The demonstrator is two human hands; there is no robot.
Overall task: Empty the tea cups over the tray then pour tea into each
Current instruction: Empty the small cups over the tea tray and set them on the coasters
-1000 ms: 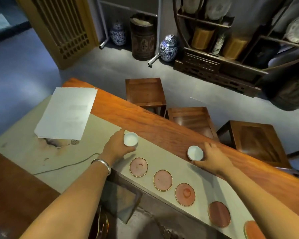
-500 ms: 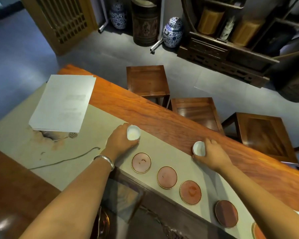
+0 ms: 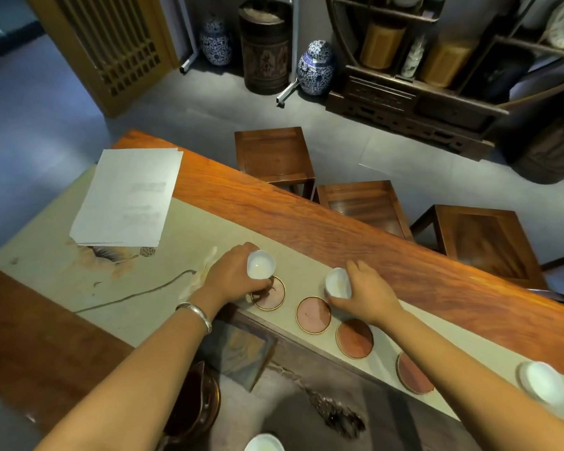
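Note:
My left hand (image 3: 232,281) holds a small white tea cup (image 3: 260,264) just above the leftmost round coaster (image 3: 272,296). My right hand (image 3: 365,296) holds a second white cup (image 3: 337,283), tilted, between the first and second coaster (image 3: 313,314). Two further coasters (image 3: 354,338) (image 3: 412,374) run in a row to the right on the beige runner (image 3: 163,255). Another white cup (image 3: 542,385) sits at the far right, and a white rim (image 3: 264,443) shows at the bottom edge. The dark stone tea tray (image 3: 293,392) lies below the coasters.
A stack of white papers (image 3: 127,198) lies at the runner's far left. A dark pot (image 3: 192,405) stands under my left forearm. Three wooden stools (image 3: 274,154) (image 3: 365,203) (image 3: 479,242) line the table's far side. Shelves and blue-white jars (image 3: 316,68) stand beyond.
Both hands have drawn the cups back from the runner's far edge toward me, over the coasters. The right cup is now tilted. The view has dipped lower.

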